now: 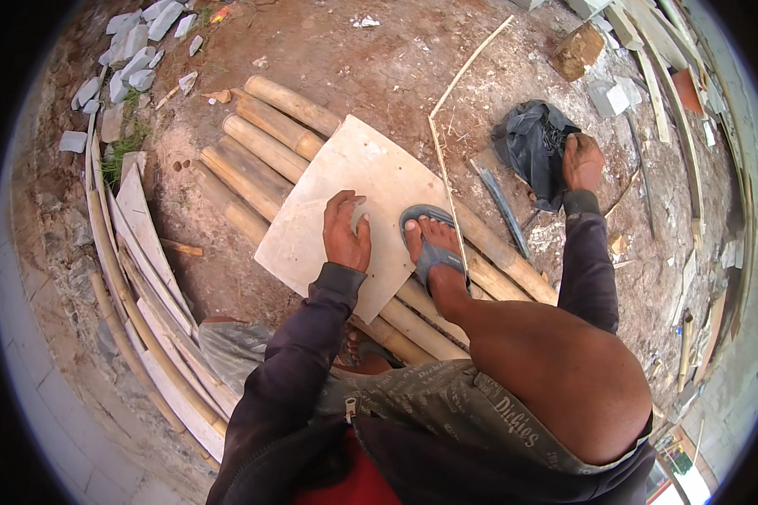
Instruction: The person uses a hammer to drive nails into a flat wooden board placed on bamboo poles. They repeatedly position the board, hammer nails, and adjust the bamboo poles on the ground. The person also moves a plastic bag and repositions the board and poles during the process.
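Note:
My left hand (346, 232) is over a pale flat board (383, 172), its fingers apart and bent, with nothing seen in them. The board lies across a row of bamboo poles (265, 143) on the ground. My sandalled foot (434, 240) stands on the board's right part. To the right, my right hand (583, 162) is at the edge of a crumpled black plastic bag (526, 139), fingers curled against it. Thin dark pieces, perhaps nails, show in the bag's opening. My fingertips there are partly hidden.
A thin bent strip (440, 147) stretches past my foot. A narrow blue-grey bar (505, 212) lies beside the bag. Broken grey blocks (135, 50) lie at the far left, long strips and planks (156, 278) at the left. Timber (682, 126) and a brown block (579, 50) lie at the right.

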Available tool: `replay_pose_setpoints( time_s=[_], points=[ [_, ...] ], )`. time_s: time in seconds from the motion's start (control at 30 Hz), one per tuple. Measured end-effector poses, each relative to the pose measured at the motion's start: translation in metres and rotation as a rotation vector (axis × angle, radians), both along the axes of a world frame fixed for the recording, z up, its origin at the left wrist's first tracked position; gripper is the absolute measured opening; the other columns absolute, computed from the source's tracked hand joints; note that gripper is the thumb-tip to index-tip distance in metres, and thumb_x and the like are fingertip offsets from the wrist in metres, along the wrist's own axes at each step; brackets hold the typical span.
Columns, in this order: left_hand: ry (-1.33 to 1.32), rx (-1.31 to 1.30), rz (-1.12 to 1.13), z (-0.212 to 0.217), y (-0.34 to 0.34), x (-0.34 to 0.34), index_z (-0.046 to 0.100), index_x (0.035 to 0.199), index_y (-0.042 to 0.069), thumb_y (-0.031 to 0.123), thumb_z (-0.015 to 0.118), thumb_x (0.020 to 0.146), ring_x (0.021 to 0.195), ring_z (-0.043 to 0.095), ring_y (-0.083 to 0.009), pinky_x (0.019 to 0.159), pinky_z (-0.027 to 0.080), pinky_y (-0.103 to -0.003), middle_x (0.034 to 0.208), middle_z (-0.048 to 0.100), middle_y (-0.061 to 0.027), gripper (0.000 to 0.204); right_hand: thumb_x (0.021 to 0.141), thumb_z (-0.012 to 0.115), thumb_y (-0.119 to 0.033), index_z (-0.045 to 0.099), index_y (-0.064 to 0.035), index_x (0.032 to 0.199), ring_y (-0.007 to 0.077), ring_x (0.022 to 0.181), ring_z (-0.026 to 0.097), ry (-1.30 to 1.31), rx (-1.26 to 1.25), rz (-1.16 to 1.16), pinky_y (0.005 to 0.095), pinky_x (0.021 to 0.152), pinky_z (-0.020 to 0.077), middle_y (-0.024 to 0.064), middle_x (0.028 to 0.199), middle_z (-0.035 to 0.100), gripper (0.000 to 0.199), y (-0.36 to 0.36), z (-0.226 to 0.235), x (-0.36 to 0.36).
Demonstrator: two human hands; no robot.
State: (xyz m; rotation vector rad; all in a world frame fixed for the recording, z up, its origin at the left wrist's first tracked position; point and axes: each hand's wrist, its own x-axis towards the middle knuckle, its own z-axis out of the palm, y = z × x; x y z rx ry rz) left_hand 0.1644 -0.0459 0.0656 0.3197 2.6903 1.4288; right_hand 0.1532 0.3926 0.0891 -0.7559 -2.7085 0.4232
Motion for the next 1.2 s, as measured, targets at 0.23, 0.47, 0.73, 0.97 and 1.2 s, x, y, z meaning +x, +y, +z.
replay_pose_setpoints(
  time_s=[0.23,0.47,0.73,0.97,1.2],
  points=[
    [-0.485,0.567,-0.188,0.028,0.106,-0.012,0.064,0.114,-0.005,0.001,0.061,0.088,0.093,0.070,-0.0296,0.083,0.055,-0.037,0.103,0.070,-0.0209,0.027,0.088,0.067,-0.028,0.068,0.0023,0.084,0.0255,0.069,0.060,-0.374,-0.770,0.472,0.0380,0.068,0.0475,0.0145,0.073,0.063,0.031,-0.144,0.052,0.003],
    [-0.658,0.387,0.018,0.001,0.015,-0.015,0.069,0.108,-0.004,-0.002,0.058,0.093,0.074,0.070,-0.0176,0.067,0.057,-0.032,0.084,0.071,-0.0118,0.019,0.077,0.079,-0.025,0.063,0.0002,0.098,0.0301,0.078,0.067,-0.539,-0.594,0.515,0.0398,0.070,0.0505,0.0170,0.081,0.066,0.036,-0.174,-0.011,0.033],
    [-0.635,0.378,0.424,-0.002,-0.149,-0.069,0.063,0.117,-0.008,-0.001,0.058,0.095,0.075,0.069,-0.0170,0.065,0.058,-0.029,0.088,0.069,-0.0103,0.024,0.087,0.064,-0.003,0.059,-0.0022,0.114,0.0201,0.079,0.063,-0.253,-0.964,0.284,0.0358,0.073,0.0528,0.0066,0.091,0.067,0.028,-0.107,0.015,0.001],
    [-0.577,0.459,0.446,-0.031,-0.106,-0.058,0.061,0.103,-0.004,-0.003,0.063,0.089,0.078,0.068,-0.0189,0.071,0.060,-0.032,0.090,0.067,-0.0107,0.014,0.096,0.065,-0.021,0.065,-0.0025,0.101,0.0145,0.078,0.065,0.085,-0.901,0.046,0.0276,0.068,0.0541,0.0064,0.089,0.067,0.019,-0.044,0.035,-0.009],
    [-0.539,0.754,0.433,-0.060,-0.004,-0.066,0.061,0.098,-0.001,-0.005,0.063,0.089,0.074,0.066,-0.0149,0.067,0.058,-0.029,0.084,0.066,-0.0069,0.010,0.080,0.071,-0.009,0.058,0.0004,0.115,0.0431,0.094,0.063,-0.367,-0.138,0.306,0.0470,0.083,0.0500,0.0243,0.102,0.065,0.038,-0.091,-0.074,0.120]
  ],
)
